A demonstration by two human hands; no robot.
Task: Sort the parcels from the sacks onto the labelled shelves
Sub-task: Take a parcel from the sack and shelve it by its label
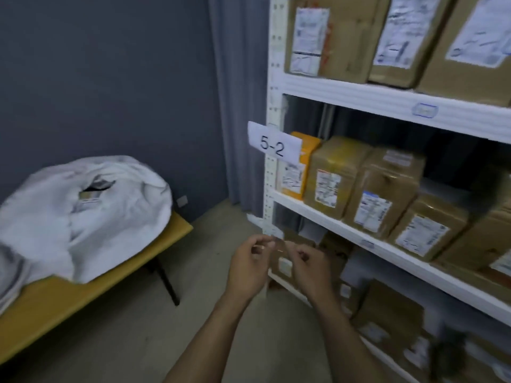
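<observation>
Shelf rack (345, 92) noted from 1 to 4 o'clock, white, three levels seen, each already well stocked. Brown parcels (331, 37) are stood side by side on the top level. A second row (331, 175) is packed close on the middle level, with one orange packet (300, 167) at its left end. More boxes (387, 313) are made out, blurred, on the level below. Yellow table (55, 313) lies at 8 o'clock, well apart from the rack. White sack (83, 217) is slumped on it at 9 o'clock, mouth open, bulging. At least one labelled parcel (90, 199) is glimpsed inside, so unsorted stock is judged to remain. Shelf tag "5-2" (272, 146) is fixed to the rack post at centre. Left hand (247, 269) and right hand (311, 272) are held close together at 6 o'clock, in front of the lowest level, fingers curled towards each other. Something thin may be pinched between them, but blur prevents telling. No parcel is carried. Sorting is judged well under way, not finished; a return to the sack is likely needed.
</observation>
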